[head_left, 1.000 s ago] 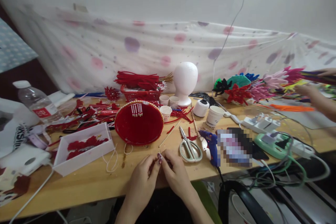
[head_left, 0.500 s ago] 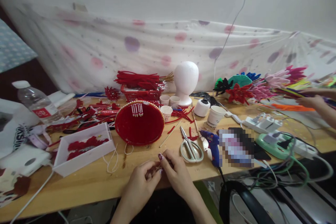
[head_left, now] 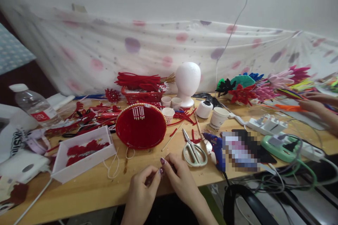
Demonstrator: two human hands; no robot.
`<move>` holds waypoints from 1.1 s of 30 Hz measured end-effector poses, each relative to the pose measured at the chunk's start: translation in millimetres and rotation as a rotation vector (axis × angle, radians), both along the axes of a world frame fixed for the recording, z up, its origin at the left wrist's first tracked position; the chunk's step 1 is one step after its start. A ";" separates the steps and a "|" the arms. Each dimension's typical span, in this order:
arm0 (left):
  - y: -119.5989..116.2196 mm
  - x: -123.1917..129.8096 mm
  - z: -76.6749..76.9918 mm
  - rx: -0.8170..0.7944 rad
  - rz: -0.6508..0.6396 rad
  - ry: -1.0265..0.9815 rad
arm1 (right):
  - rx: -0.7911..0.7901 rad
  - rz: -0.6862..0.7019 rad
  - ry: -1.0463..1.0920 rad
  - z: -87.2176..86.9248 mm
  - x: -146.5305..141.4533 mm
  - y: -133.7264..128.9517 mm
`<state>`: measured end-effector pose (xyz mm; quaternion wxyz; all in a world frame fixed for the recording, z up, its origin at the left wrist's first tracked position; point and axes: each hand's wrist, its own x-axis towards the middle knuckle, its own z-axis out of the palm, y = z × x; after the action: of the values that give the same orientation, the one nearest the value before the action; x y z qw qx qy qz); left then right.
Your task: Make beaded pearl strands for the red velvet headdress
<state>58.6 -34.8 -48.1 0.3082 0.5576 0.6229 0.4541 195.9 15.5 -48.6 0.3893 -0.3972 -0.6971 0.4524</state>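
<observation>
My left hand (head_left: 144,188) and my right hand (head_left: 182,179) meet at the table's front edge, thumbs and fingers pinched close together. Whatever lies between the fingertips is too small and hidden to name. Just beyond them stands a round red velvet piece (head_left: 141,132) with a gold-beaded rim and a short row of white bead strands near its top. Thin white cord (head_left: 113,168) trails on the wood below it. Right of my hands lie scissors (head_left: 195,154) with pale handles, closed, and a blue glue gun (head_left: 218,151).
At left are a white box (head_left: 81,161) of red pieces and a water bottle (head_left: 34,105). Behind stand a red basket (head_left: 142,96), paper cups (head_left: 218,117) and a white foam head (head_left: 188,81). Power strips (head_left: 280,147) trail cables at right, near another person's hands (head_left: 314,103).
My hands stay together, with fingertips shifting slightly and the left thumb now nearer the right one. The view has moved a little. At far right, the other person's hands have moved slightly.
</observation>
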 end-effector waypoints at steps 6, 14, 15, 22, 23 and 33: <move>-2.8 1.3 -2.2 0.073 0.043 0.036 | -0.048 0.034 0.008 0.9 2.1 -1.4; -1.8 5.2 -8.2 0.200 0.068 0.082 | -0.177 0.046 0.056 0.9 4.2 -5.2; -1.5 5.0 -8.7 0.210 0.068 0.088 | -0.190 0.046 0.065 1.1 4.3 -5.5; 0.4 3.0 -11.9 0.275 0.070 0.108 | -0.193 0.011 0.065 4.2 6.7 -6.6; 0.6 2.8 -12.8 0.282 0.069 0.109 | -0.191 0.008 0.055 4.6 7.6 -6.9; -1.2 -5.4 -25.9 0.517 0.062 0.121 | -0.552 0.060 0.276 2.0 9.4 -6.4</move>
<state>53.2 -35.9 -74.1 0.1037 0.6246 0.5202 0.5731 205.3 9.1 -46.6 0.3440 -0.4021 -0.4998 0.6857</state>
